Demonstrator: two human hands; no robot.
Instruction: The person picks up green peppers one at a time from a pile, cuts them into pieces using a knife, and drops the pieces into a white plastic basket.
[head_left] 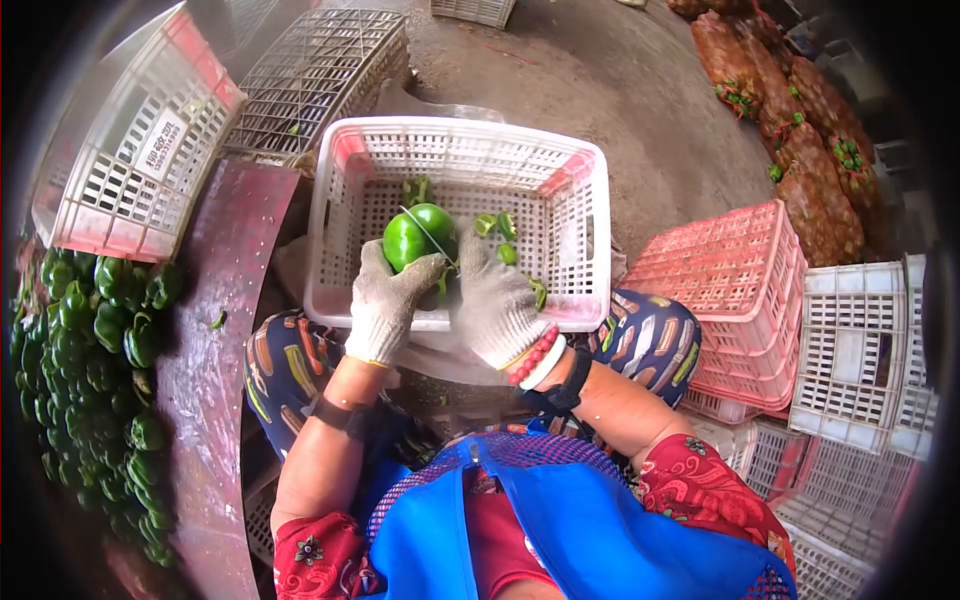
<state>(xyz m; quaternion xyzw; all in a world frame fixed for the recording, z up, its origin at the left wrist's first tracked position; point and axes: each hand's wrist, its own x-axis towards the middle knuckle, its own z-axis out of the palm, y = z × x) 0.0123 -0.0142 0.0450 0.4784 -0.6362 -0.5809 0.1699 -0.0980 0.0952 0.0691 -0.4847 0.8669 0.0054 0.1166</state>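
Fingers of the gloved left hand (pixel 385 303) are clamped on a green pepper (pixel 421 236), the thumb against its near side. Far left of them lies a heap of dark green peppers (pixel 85 370), with a stained reddish board (pixel 205 370) between heap and hand. Beyond the board, up and left of the fingers, a white crate (pixel 120 200) carries a white label (pixel 160 145) with Chinese characters above a row of digits, too small to read surely; a greyish crate (pixel 300 75) sits just right of it. Around the pepper and fingers stands a white basket (pixel 455 126) with red-tinted corners, its near rim under both hands. A thin, pale strip (pixel 425 233) crosses the pepper and slants down towards the gloved right hand (pixel 498 310); those fingers are bent and blurred, so whether they are closed on it I cannot tell. Cut green pieces (pixel 507 254) lie in the basket just beyond and beside them. Farther right of the fingers are stacked pink crates (pixel 715 260), with mesh sacks (pixel 815 190) beyond and white crates (pixel 845 350) rightmost.
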